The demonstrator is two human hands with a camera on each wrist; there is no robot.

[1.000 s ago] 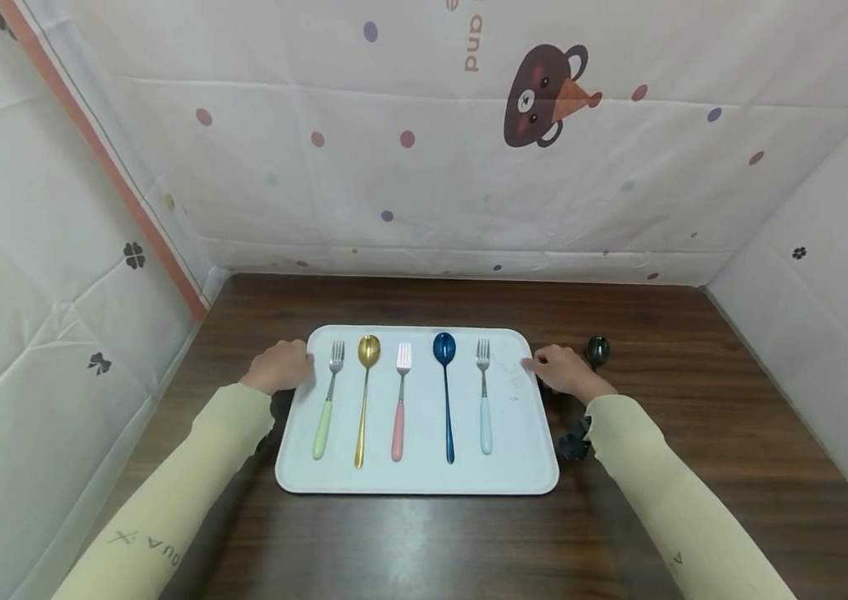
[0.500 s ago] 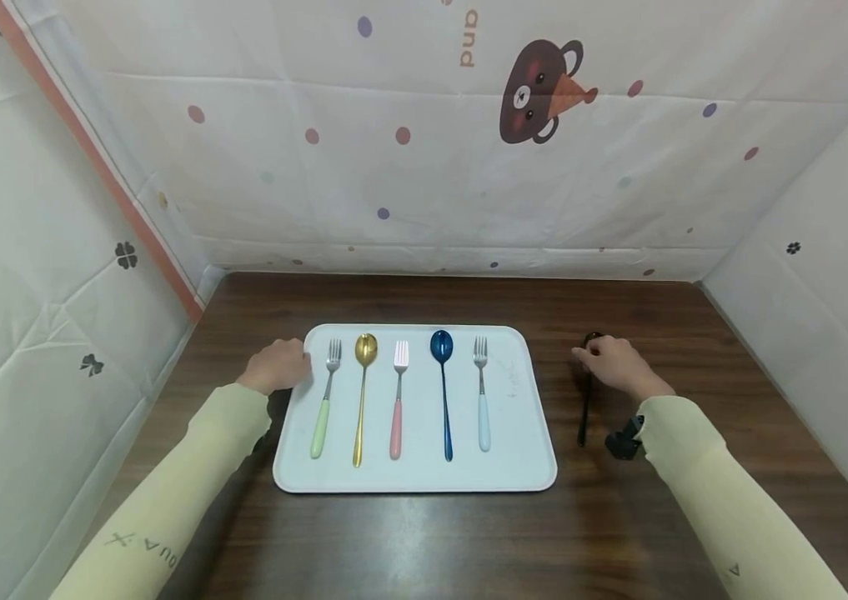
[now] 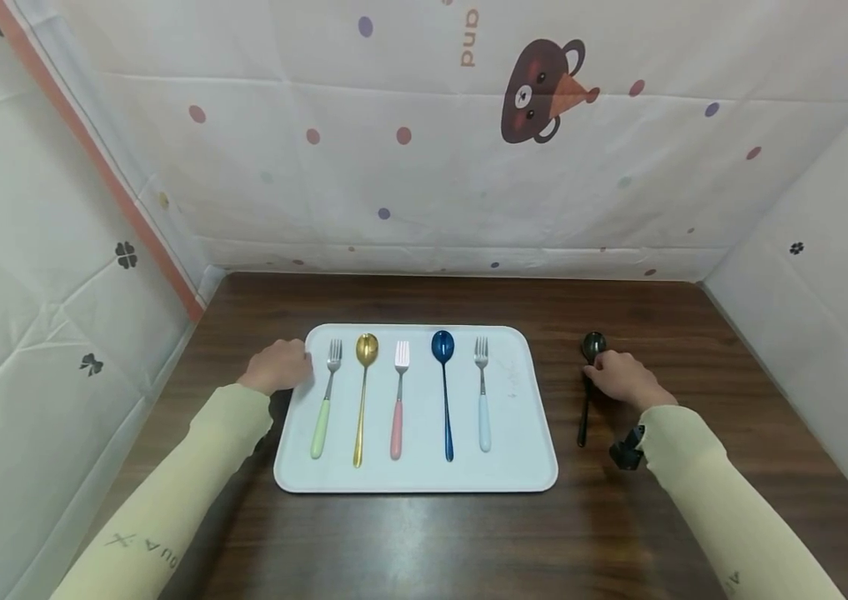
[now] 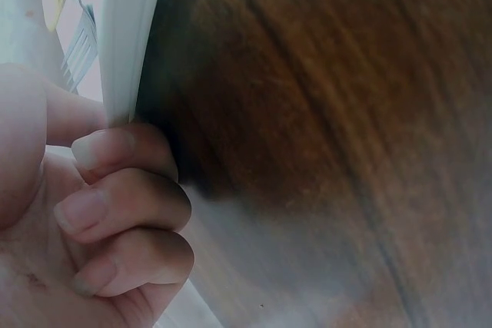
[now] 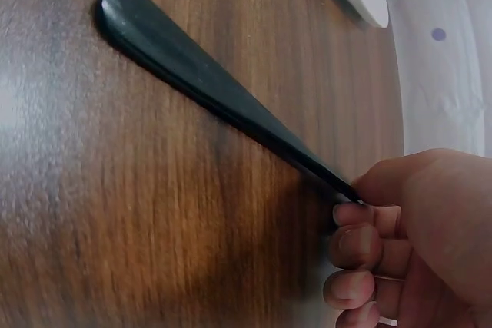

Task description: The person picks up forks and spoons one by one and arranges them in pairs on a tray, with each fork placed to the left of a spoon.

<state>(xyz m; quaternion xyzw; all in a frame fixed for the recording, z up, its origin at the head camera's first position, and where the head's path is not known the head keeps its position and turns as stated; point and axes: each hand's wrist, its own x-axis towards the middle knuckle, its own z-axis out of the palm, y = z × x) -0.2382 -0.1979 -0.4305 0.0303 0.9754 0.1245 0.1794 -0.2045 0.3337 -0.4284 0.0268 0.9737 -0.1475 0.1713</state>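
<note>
My left hand (image 3: 277, 367) grips the left rim of a white tray (image 3: 424, 479), its fingers curled at the edge in the left wrist view. Across the tray lie a green-handled fork (image 3: 322, 425), a gold spoon (image 3: 367, 352), a pink-handled fork (image 3: 397, 433), a blue spoon (image 3: 443, 347) and a light-blue-handled fork (image 3: 484, 425). To the tray's right, my right hand (image 3: 626, 379) pinches a black spoon (image 3: 584, 421) at its neck, between thumb and index finger. Its handle (image 5: 207, 82) stretches close over the table in the right wrist view.
The dark wood table (image 3: 408, 542) runs around the tray on all sides. Patterned white cloth hangs as a back wall (image 3: 281, 183), with a left wall (image 3: 33, 375) and a right wall (image 3: 829, 333) enclosing the table. A black wrist device (image 3: 626, 450) sits under the right sleeve.
My right hand has left the tray's right rim and moved right to the black spoon, then shifted slightly down to its neck, exposing the bowl. The left hand stays at the tray.
</note>
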